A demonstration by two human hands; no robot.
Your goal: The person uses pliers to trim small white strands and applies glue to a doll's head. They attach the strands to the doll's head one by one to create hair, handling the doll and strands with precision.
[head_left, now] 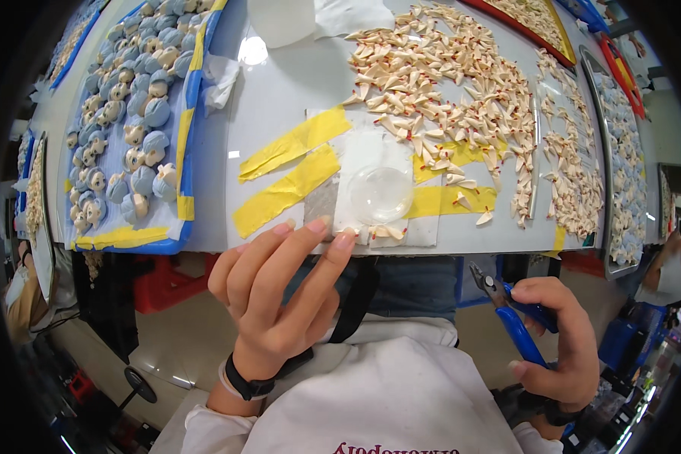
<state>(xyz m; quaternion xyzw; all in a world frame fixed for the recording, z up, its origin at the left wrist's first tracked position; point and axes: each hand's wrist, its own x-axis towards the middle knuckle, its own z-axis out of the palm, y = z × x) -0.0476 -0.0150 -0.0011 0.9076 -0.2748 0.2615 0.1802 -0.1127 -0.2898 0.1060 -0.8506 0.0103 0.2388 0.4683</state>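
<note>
My left hand (284, 291) reaches to the table's front edge with its fingers stretched out and slightly curved. The index fingertip is right beside small cream, leg-shaped pieces (388, 231) with red tips; whether it touches one I cannot make out. My right hand (558, 344) holds blue-handled nippers (519, 333) in front of the table edge, jaws pointing up and to the left. Beyond my left fingertips, a clear round dish (380, 193) sits on a pale pad, with yellow tape (287, 189) strips at its sides. A large heap of the same pieces (439, 68) spreads behind it.
On the left stands a blue tray (180, 246) of small blue-and-cream figure heads (140, 181). More pieces (575, 174) lie on the right, beside a metal tray (613, 270) of blue-and-cream parts. A white container (282, 23) is at the back. A red stool (166, 284) shows under the table.
</note>
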